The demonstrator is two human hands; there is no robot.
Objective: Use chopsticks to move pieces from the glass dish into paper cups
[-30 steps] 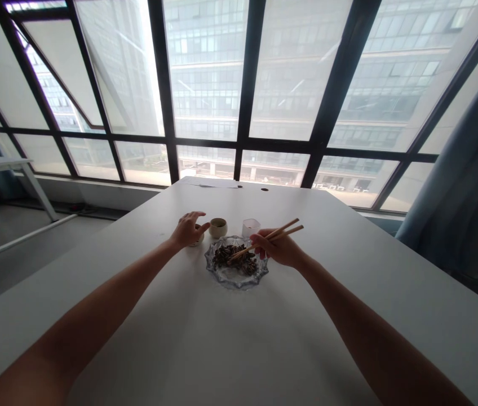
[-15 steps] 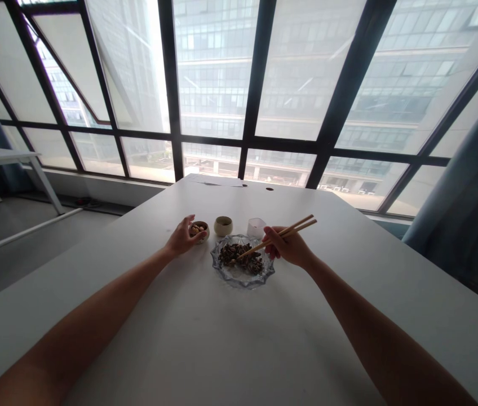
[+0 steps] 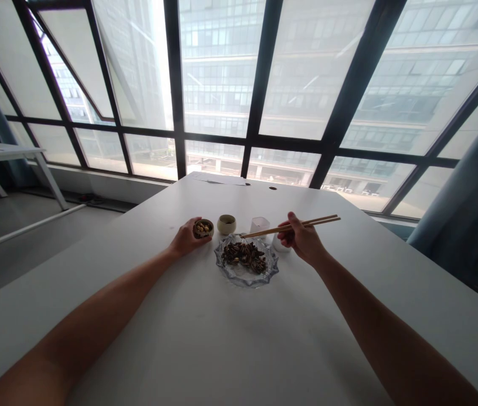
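Note:
My left hand (image 3: 185, 237) is wrapped around the side of a small round cup (image 3: 204, 235) that has several nuts (image 3: 203, 228) in it. In my right hand (image 3: 301, 239) is a pair of chopsticks (image 3: 283, 228), pointing left, the tips just above the far rim of a clear glass dish (image 3: 245, 280). A small dark bit seems to be at the tips; I cannot tell what it is. Dark, striped sunflower seeds (image 3: 243, 255) are heaped in the dish, with a paler nut among them.
Behind the dish stand a pale round cup (image 3: 226, 225) and a translucent cup (image 3: 260, 225). Another white cup (image 3: 280, 244) is partly hidden by my right hand. Papers lie at the far end of the white table (image 3: 239, 338), before the windows.
The chopsticks have risen out of the heap of seeds and lie flatter, as my right hand moved up and right. My left hand has closed further around the cup of nuts.

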